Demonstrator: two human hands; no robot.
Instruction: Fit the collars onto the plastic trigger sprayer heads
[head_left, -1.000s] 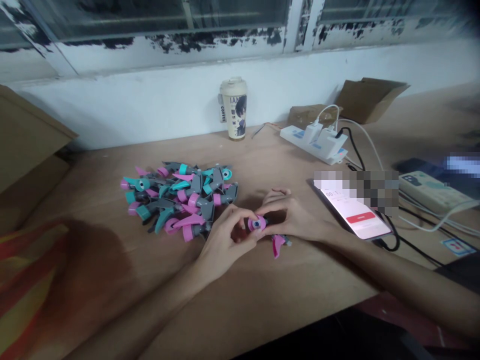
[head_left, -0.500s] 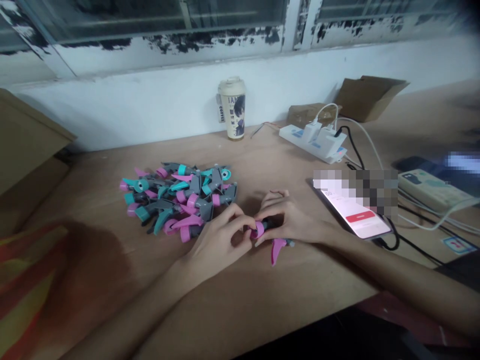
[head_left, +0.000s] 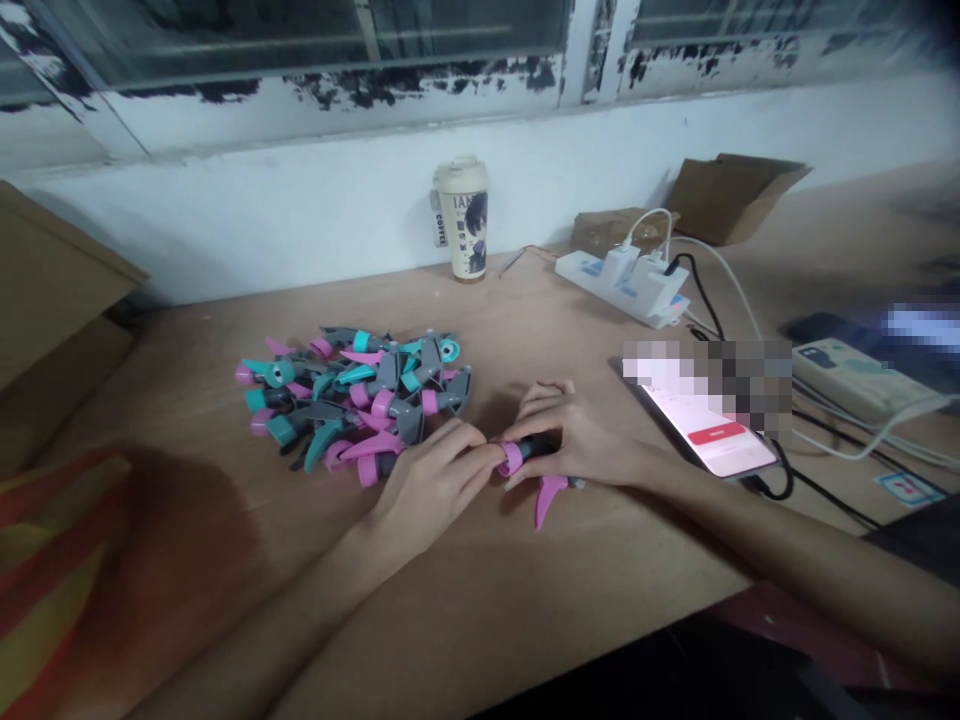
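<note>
A trigger sprayer head lies on its side in my right hand, whose fingers are closed round its dark grey body. Its pink collar faces left, and its pink trigger sticks out below the hand. At the mouth of that collar, my left hand pinches with thumb and fingertips together; whatever is between them is too small or hidden to make out. Just beyond my left hand lies a pile of grey sprayer heads with pink or teal collars and triggers.
A coffee cup stands by the wall. To the right are a white power strip with chargers, a lit phone, cables and a power bank. Cardboard boxes stand at left and back right.
My left fingers have closed together and come up against the pink collar's mouth; before, a gap showed between thumb and fingers. My right hand keeps its grip on the sprayer head.
</note>
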